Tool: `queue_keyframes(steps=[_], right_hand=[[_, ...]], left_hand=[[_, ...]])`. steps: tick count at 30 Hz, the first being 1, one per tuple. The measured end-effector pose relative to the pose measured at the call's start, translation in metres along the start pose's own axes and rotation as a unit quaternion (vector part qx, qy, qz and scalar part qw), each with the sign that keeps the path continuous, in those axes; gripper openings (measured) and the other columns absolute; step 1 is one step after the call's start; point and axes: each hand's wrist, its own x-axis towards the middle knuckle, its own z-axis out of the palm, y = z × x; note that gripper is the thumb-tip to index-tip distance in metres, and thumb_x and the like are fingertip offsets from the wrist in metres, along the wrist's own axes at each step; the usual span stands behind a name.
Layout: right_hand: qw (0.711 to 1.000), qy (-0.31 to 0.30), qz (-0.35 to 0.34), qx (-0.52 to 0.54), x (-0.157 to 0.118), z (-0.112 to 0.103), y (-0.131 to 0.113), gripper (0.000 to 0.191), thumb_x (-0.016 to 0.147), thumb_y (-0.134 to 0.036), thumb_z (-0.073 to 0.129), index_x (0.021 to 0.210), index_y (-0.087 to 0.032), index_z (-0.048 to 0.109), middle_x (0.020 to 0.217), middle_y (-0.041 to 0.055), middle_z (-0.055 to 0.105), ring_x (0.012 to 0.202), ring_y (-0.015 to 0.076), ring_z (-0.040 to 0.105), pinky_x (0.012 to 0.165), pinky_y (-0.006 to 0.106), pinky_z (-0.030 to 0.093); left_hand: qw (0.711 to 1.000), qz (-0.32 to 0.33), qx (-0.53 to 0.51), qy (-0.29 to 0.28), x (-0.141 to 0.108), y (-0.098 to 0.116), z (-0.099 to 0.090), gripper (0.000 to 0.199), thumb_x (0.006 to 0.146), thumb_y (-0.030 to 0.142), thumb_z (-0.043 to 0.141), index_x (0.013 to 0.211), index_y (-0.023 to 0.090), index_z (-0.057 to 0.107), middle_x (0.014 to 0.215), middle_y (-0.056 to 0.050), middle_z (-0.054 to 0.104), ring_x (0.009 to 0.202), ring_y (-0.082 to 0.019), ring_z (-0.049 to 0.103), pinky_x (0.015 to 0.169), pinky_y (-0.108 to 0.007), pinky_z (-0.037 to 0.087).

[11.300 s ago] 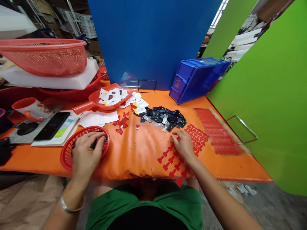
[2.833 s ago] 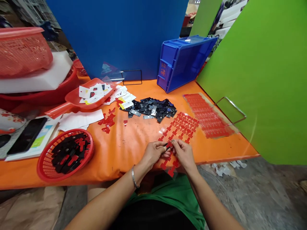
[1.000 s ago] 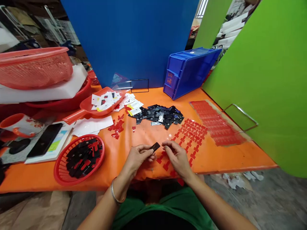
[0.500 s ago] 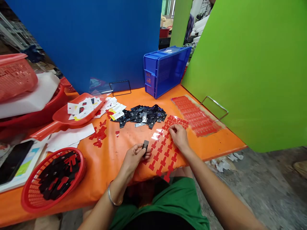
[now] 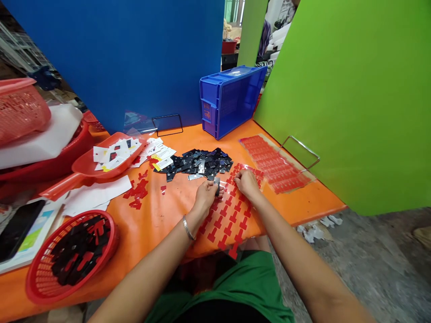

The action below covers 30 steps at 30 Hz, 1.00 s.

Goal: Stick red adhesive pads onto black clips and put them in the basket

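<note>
My left hand (image 5: pixel 207 196) pinches a small dark plate (image 5: pixel 217 186) above the left edge of a clear sheet with rows of red T-shaped stickers (image 5: pixel 232 216). My right hand (image 5: pixel 246 183) is closed at the upper part of that sheet, thumb and fingertips together; what it grips is too small to make out. Behind my left hand lies a pile of black plates (image 5: pixel 205 162). Loose red pieces (image 5: pixel 137 193) are to the left on the orange table (image 5: pixel 161 242). At the lower left, a red basket (image 5: pixel 32 282) holds black plates, some with red pieces on them.
A blue crate (image 5: pixel 218 105) stands on its side at the back. A red sticker sheet (image 5: pixel 276 163) lies at the right beside a wire stand (image 5: pixel 305 150). On the left are a red scoop (image 5: pixel 81 166) with white cards, papers (image 5: pixel 101 193) and a phone (image 5: pixel 20 229).
My left hand has moved up and right with the dark plate, closer to my right hand. My right hand has shifted only slightly, and the view has moved a little.
</note>
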Motion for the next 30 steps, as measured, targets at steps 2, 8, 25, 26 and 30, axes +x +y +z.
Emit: queue_keyframes(steps=[2,8,25,26,30], right_hand=[[1.0,-0.005,0.004,-0.009,0.0,-0.001,-0.002,0.012,0.07,-0.009,0.051,0.061,-0.017,0.055,0.064,0.0045,0.058,0.059,0.0154,0.052,0.055,0.025,0.036],[0.998,0.031,-0.016,-0.042,-0.018,0.0,-0.007,0.013,0.078,-0.016,0.048,0.072,-0.015,0.06,0.086,0.0097,0.057,0.072,0.0178,0.051,0.066,0.028,0.039],[0.979,0.093,-0.027,0.18,-0.028,-0.005,0.002,0.007,0.075,-0.023,0.048,0.069,-0.02,0.047,0.069,0.0004,0.053,0.064,0.0151,0.048,0.063,0.028,0.039],[0.973,0.095,-0.015,0.212,-0.028,-0.006,0.004,0.008,0.075,-0.026,0.049,0.071,-0.02,0.048,0.068,-0.0002,0.053,0.062,0.0144,0.048,0.062,0.027,0.039],[0.943,0.09,0.016,0.32,-0.026,-0.011,0.01,0.014,0.072,-0.031,0.056,0.072,-0.019,0.05,0.066,-0.0013,0.053,0.059,0.0133,0.049,0.058,0.026,0.04]], left_hand=[[1.0,0.002,0.002,-0.006,0.013,-0.002,0.01,0.015,0.082,0.005,0.048,0.071,0.015,0.045,0.061,-0.001,0.059,0.047,-0.008,0.055,0.051,-0.021,0.046],[1.0,-0.006,-0.001,-0.005,0.038,-0.004,0.027,0.018,0.081,0.002,0.049,0.071,0.016,0.043,0.06,-0.001,0.06,0.046,-0.007,0.055,0.054,-0.02,0.046],[0.998,-0.058,0.01,-0.003,0.049,0.0,0.029,0.013,0.081,0.001,0.051,0.074,0.013,0.049,0.065,-0.004,0.061,0.053,-0.01,0.061,0.065,-0.026,0.052],[0.998,-0.056,0.009,0.001,0.049,0.001,0.029,0.014,0.081,0.001,0.051,0.074,0.013,0.049,0.065,-0.003,0.061,0.053,-0.01,0.06,0.064,-0.026,0.052],[0.999,-0.052,0.004,0.006,0.04,0.008,0.03,0.016,0.083,0.003,0.051,0.07,0.012,0.049,0.06,-0.003,0.058,0.047,-0.008,0.057,0.061,-0.026,0.053]])
